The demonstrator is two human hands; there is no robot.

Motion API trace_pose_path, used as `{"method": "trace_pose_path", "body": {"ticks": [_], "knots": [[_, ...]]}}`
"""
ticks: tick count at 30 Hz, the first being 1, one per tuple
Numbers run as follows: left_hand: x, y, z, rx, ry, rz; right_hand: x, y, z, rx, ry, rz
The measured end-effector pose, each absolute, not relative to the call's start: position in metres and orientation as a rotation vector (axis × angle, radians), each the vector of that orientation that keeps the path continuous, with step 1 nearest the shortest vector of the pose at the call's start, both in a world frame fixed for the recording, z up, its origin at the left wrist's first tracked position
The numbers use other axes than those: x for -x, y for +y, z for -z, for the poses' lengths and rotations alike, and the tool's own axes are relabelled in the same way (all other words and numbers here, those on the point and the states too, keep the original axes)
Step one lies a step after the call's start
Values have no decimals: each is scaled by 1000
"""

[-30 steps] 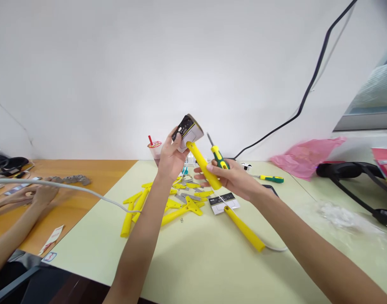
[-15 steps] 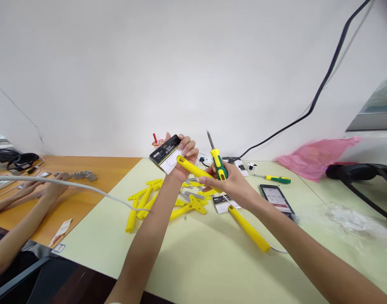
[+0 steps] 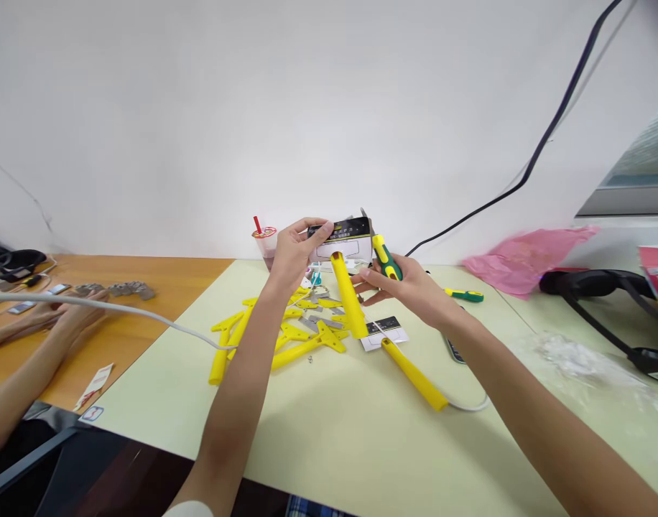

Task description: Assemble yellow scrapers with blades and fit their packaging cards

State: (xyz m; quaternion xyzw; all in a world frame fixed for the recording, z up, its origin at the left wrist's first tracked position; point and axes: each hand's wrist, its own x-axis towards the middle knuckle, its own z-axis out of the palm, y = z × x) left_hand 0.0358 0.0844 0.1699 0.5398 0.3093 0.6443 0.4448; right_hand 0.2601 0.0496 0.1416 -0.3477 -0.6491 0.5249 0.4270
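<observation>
My left hand (image 3: 297, 255) pinches a black-and-white packaging card (image 3: 355, 249), its thumb lying across the front. From the card's lower edge a yellow scraper handle (image 3: 349, 298) hangs down and toward me. Whatever lies behind the card is hidden. In my right hand (image 3: 412, 283) a green-and-yellow screwdriver (image 3: 387, 260) is held between thumb and palm, its shaft pointing up beside the card's right edge. The right fingertips are close to the yellow handle; I cannot tell whether they touch it.
Several yellow scraper parts (image 3: 302, 352) lie piled beyond my left forearm. Another carded scraper (image 3: 415, 375) rests on the table, near a second screwdriver (image 3: 465, 295) and a phone (image 3: 454, 350). A lidded cup (image 3: 265, 240) stands behind. A cable (image 3: 146, 307) crosses left, by a co-worker's hands (image 3: 78, 310).
My left hand has turned the card level and shifted right with it. The yellow handle has swung to point more downward. My right hand has moved slightly right, its fingers off the handle's middle.
</observation>
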Motion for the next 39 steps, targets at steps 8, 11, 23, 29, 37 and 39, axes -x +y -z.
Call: {"method": "trace_pose_path", "body": {"ticks": [8,11,23,29,37,39], "knots": [[-44,65,-124,-1206,869,-1479,-316,39,-57,1399,-2119,-818],[-48,48,-80,-1096,1002,-1347,-340,16,-22,1495,-2147,-843],[-76,31,22,-1418,1302,-1292,-353,-4,1,1641,-2253,-603],[-73,22,23,-1813,1387,-1190,-363,-3,1,1544,-2307,-694],[-82,14,31,-2121,1363,-1078,-361,6,10,1666,-2161,-358],[-86,11,33,-2176,1315,-1028,-364,11,15,1694,-2102,-304]]}}
